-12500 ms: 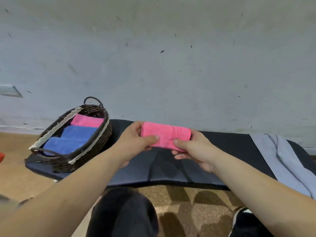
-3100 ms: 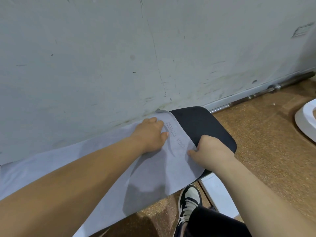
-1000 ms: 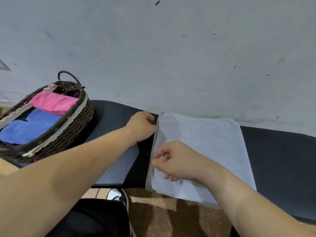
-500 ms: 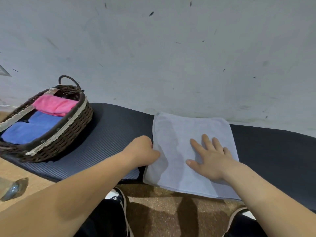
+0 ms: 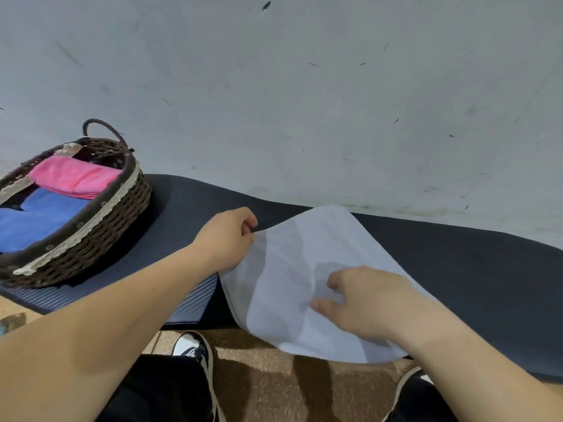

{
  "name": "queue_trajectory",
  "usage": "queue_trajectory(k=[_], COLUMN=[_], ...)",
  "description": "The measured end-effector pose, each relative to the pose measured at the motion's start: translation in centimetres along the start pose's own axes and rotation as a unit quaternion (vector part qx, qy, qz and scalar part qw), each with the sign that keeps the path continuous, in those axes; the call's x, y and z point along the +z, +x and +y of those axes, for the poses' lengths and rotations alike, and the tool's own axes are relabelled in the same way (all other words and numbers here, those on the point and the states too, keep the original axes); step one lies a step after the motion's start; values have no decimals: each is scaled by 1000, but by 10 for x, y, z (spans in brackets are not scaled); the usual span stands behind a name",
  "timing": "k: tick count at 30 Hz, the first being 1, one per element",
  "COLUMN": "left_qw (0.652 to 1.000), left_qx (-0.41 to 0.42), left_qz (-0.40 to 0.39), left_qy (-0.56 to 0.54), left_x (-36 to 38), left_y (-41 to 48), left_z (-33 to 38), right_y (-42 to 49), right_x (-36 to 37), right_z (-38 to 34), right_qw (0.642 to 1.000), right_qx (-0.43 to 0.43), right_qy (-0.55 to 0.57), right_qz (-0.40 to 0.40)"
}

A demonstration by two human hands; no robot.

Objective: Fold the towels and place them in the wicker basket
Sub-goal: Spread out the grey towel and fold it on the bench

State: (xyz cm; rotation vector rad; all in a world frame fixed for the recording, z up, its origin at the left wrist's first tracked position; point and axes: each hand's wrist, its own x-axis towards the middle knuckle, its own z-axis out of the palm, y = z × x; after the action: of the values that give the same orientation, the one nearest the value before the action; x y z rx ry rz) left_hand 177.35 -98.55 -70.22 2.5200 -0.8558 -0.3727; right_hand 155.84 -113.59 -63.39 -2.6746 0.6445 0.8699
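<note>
A pale grey towel point(image 5: 292, 269), folded once, lies on the dark mat point(image 5: 457, 263) and hangs over its front edge. My left hand point(image 5: 227, 239) pinches the towel's left edge and lifts it off the mat. My right hand point(image 5: 362, 296) rests on the towel's middle with its fingers curled into the cloth. The wicker basket point(image 5: 100, 220) stands on the mat at the left. In it lie a folded pink towel point(image 5: 73, 176) and folded blue towels point(image 5: 33, 217).
A pale wall point(image 5: 304, 102) rises right behind the mat. Brown floor point(image 5: 274, 382) and my black-and-white shoes point(image 5: 195, 348) show below the mat's front edge. A small shiny object point(image 5: 10, 321) lies on the floor at the far left.
My left hand has moved up along the towel's left edge and raised it. My right hand, flat on the towel half a second ago, now has its fingers curled.
</note>
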Motion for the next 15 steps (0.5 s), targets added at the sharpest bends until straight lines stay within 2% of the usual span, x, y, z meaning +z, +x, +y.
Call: queue_trajectory(k=[4,6,10,12,15], left_qw=[987,983,989,991,992], left_qx=[36,28,4,-1,-16], left_qz=[-5,-23,-43,-39,-42], left_qy=[154,177,144,129,122], left_x=[3,3,1,-3,-7], left_y=[1,-1,-3,-5,-10], left_z=[8,7,-1,-6,-18], right_y=[39,66,105,115,125], right_x=[-15,-15,2,5,-4], right_z=[32,53,64,61,58], right_qw=[976,958,949,942,904], right_qx=[44,64,45,37,79], right_qy=[124,150,209,214,277], right_qz=[175,237,230,256,314])
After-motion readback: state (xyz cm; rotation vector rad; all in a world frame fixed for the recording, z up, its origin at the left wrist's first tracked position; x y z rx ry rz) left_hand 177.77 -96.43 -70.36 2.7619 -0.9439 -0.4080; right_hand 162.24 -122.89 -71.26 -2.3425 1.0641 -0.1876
